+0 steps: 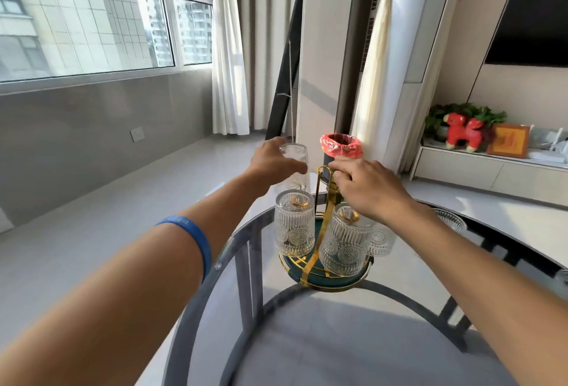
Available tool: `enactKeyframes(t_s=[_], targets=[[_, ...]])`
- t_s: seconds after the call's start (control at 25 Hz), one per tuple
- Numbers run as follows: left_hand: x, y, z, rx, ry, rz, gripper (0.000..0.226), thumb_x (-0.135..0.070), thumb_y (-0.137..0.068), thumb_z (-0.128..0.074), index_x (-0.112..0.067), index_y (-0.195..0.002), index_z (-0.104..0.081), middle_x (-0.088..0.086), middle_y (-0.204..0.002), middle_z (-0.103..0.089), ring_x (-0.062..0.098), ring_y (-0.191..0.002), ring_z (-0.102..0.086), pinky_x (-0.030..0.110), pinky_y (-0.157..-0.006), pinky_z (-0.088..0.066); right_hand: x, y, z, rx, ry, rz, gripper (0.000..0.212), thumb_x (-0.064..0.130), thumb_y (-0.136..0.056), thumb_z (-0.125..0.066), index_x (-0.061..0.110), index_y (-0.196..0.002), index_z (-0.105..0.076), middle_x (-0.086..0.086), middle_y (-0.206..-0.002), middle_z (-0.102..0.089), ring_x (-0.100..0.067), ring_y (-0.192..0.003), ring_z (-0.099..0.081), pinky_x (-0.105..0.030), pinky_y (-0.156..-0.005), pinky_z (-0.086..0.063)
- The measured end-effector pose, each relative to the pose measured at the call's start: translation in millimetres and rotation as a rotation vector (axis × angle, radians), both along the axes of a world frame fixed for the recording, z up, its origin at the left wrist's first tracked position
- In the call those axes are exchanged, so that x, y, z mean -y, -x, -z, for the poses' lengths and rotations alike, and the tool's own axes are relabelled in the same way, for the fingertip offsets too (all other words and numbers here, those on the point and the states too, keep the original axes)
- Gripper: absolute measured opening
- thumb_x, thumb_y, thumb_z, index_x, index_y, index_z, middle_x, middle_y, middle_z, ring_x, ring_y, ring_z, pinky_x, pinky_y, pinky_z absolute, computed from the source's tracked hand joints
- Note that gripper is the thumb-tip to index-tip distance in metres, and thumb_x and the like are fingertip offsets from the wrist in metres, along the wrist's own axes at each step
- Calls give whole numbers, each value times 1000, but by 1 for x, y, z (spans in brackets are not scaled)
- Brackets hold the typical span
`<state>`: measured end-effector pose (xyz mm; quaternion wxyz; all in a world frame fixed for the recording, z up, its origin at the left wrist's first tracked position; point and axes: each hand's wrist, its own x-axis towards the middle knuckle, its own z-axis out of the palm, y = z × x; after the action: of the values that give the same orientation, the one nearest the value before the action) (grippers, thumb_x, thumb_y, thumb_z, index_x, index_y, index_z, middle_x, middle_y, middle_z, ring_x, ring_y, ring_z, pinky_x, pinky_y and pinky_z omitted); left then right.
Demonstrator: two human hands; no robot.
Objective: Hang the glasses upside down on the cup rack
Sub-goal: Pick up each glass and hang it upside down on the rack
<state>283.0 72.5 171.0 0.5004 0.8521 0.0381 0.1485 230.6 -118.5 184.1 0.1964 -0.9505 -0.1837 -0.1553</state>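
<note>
A gold cup rack [323,201] with a dark green round base [325,278] stands on a round glass table [276,324]. Two embossed clear glasses hang upside down on its near pegs, one at the left [294,225] and one at the right [345,241]. My left hand [273,164] grips a third glass [295,167], held upside down at the rack's far left side. My right hand [365,185] pinches the rack's top handle loop. Another glass [381,239] shows behind the rack at the right, partly hidden.
A bin with a red bag liner [341,145] stands on the floor just beyond the rack. A glass dish [450,221] lies on the table at the right. A low white cabinet [491,170] holds a red toy and a plant.
</note>
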Motion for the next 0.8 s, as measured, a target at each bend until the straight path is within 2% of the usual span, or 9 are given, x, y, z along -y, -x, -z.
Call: enactKeyframes(t_s=[0.08,0.16,0.24,0.32,0.4,0.48,0.64,0.72,0.8], targets=[[5,-5,5,-133,-31,3,65,-17,-55,-89,-13,-114,-63,0,-99,-56,20,-88,-57,26,-70,-47,1,1,0,-6,-22,-9,36,26,-94,-40,28,-122,-63,0,-131,-63,-30,-109,-57,-42,-88,-43],[10,-8,9,-241,-83,-5,37,-15,-54,-87,-15,-79,-59,1,-81,-54,17,-72,-54,31,-67,-49,4,1,2,-15,-72,-4,39,22,-91,-42,30,-123,-63,-1,-129,-64,-30,-108,-58,-41,-86,-45],[13,-10,11,-304,-104,23,35,-11,-57,-85,-16,-68,-52,3,-73,-53,15,-64,-51,33,-64,-51,4,2,1,-30,-111,4,40,22,-90,-43,32,-122,-64,-1,-129,-64,-30,-109,-58,-43,-90,-47],[14,-11,13,-331,-72,35,34,-9,-61,-83,-13,-79,-56,4,-76,-54,14,-66,-52,28,-57,-48,4,0,0,-44,-117,0,39,22,-90,-43,32,-120,-65,0,-129,-65,-29,-109,-58,-45,-93,-47],[13,-12,13,-361,-41,44,49,-8,-62,-83,-12,-102,-55,4,-85,-54,15,-73,-54,26,-51,-45,5,-1,0,-54,-131,-2,40,22,-90,-43,31,-122,-64,0,-131,-64,-28,-111,-58,-44,-94,-46],[13,-11,13,-391,-43,51,59,-8,-65,-82,-13,-115,-51,6,-96,-56,18,-82,-57,28,-52,-46,6,0,4,-55,-159,-1,40,22,-91,-42,30,-126,-61,-1,-132,-62,-29,-112,-58,-45,-94,-46],[9,-6,20,-425,5,75,70,-9,-72,-78,-17,-134,-44,12,-124,-54,27,-107,-57,37,-80,-53,4,1,11,-102,-168,-18,43,23,-94,-41,29,-135,-52,5,-148,-47,-29,-125,-49,-46,-101,-41],[4,0,19,-411,84,77,77,-14,-73,-80,-18,-139,-41,11,-134,-50,27,-118,-51,41,-96,-45,5,0,10,-180,-183,-65,44,30,-98,-40,28,-141,-45,8,-157,-31,-26,-138,-34,-47,-111,-30],[-2,12,10,-386,179,67,74,-21,-76,-78,-17,-140,-40,10,-138,-47,27,-126,-45,46,-107,-35,10,6,11,-212,-343,-115,47,35,-100,-39,28,-147,-37,8,-160,-22,-17,-145,-20,-44,-116,-19]])
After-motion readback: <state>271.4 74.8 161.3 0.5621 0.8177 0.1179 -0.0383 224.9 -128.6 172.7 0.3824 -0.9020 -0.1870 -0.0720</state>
